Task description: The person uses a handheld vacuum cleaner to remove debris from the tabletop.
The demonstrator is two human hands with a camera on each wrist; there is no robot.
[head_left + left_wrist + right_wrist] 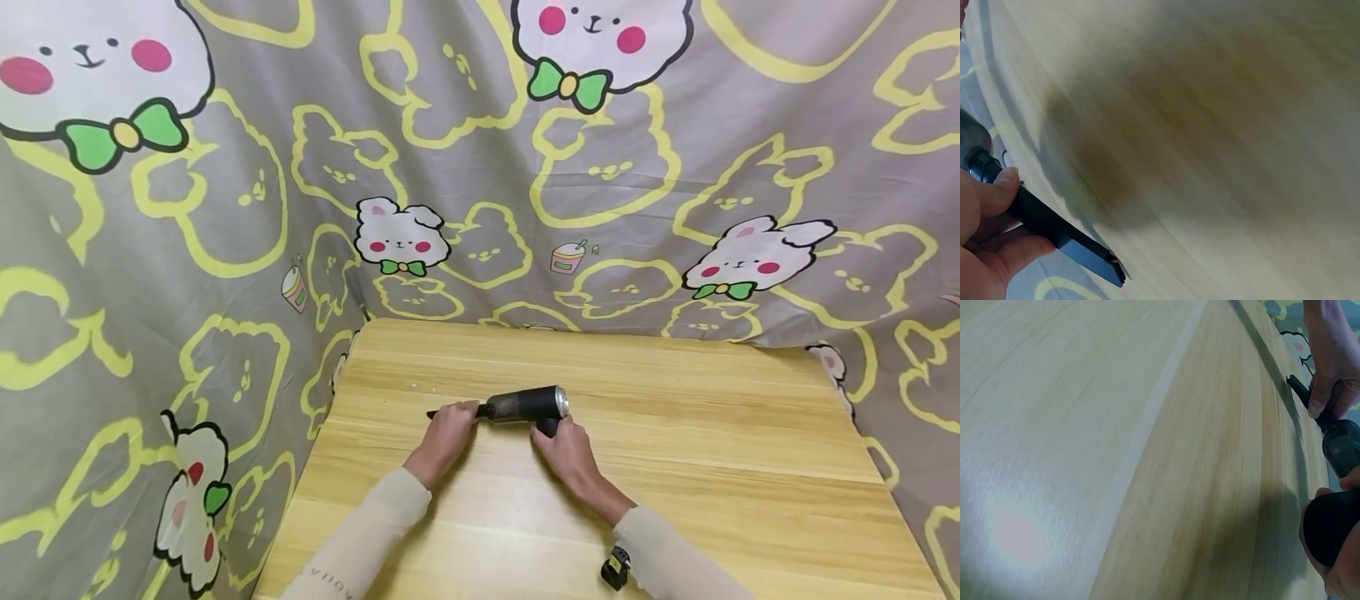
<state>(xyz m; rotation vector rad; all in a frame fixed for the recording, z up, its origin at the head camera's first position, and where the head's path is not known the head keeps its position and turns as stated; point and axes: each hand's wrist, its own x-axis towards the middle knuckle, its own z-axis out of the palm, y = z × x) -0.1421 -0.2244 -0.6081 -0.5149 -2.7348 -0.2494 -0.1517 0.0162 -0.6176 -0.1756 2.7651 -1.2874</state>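
Observation:
A black handheld vacuum cleaner (538, 403) with a smoky see-through front and a silver back end is held above the wooden table. Its handle is in the grip of my right hand (567, 450); the rounded handle end (1330, 528) shows in the right wrist view. At the front, my left hand (450, 433) pinches the slim black nozzle (1041, 219) between thumb and fingers. The nozzle's flat, slanted tip points left, past the fingers. Small white specks (415, 385) lie on the tabletop just beyond the tip.
The wooden table (712, 417) reaches to a grey curtain (480, 183) with rabbit drawings, which hangs behind it and on both sides. A small black device with a yellow label (615, 568) sits by the right sleeve.

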